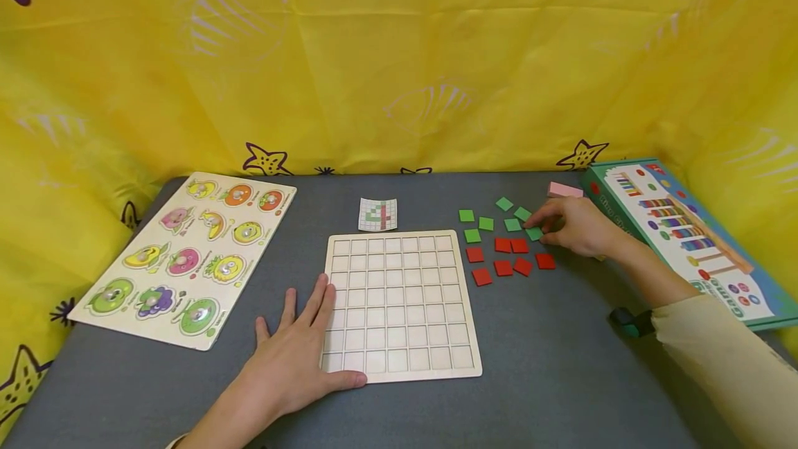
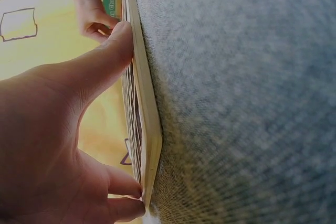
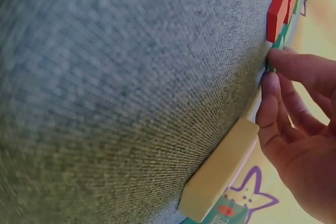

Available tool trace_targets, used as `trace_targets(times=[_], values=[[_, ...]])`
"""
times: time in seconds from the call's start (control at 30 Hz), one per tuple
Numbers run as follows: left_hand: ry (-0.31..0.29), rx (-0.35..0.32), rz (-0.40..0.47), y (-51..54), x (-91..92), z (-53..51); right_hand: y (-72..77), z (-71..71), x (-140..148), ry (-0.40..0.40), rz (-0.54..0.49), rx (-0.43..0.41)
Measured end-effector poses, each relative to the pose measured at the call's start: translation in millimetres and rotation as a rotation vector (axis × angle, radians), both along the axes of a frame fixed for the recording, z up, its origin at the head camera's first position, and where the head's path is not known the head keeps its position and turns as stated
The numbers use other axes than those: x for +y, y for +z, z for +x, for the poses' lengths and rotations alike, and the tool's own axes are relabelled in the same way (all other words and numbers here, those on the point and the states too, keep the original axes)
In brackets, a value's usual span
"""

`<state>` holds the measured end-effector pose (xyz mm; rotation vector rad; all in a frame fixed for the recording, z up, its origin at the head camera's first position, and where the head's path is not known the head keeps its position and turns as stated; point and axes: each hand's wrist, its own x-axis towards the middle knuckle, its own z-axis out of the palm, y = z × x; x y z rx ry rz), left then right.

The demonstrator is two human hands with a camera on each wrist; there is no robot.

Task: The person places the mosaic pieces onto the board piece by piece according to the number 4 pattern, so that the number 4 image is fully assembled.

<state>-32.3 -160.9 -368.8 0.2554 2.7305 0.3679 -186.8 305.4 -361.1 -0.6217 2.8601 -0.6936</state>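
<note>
Green tile [image 1: 533,234] sits pinched by the right hand [image 1: 578,226] in a narrow grip, while the left hand [image 1: 293,362], spread wide, touches the grid board [image 1: 402,303], presumably steadying it.

A yellow cloth [image 1: 349,109] is hanging at the far side, and it is showing purple starfish and pale fish. On the left of the grey worktop [image 1: 548,366], a puzzle board [image 1: 156,277] is lying at a slant, and it is carrying colourful fruit pieces [image 1: 184,261]. On the right, a game box [image 1: 686,227] is lying flat. A pink block [image 1: 564,190] is resting just beside its far end, and a pale yellow block [image 3: 218,171] is lying near the box too.
</note>
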Motion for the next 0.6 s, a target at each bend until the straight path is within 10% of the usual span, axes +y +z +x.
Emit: trace_targets(times=[0.6], values=[[0.015,-0.014,-0.003,0.3,-0.4,-1.3,7.9,2.1,-1.7,-0.074,-0.157,-0.102]])
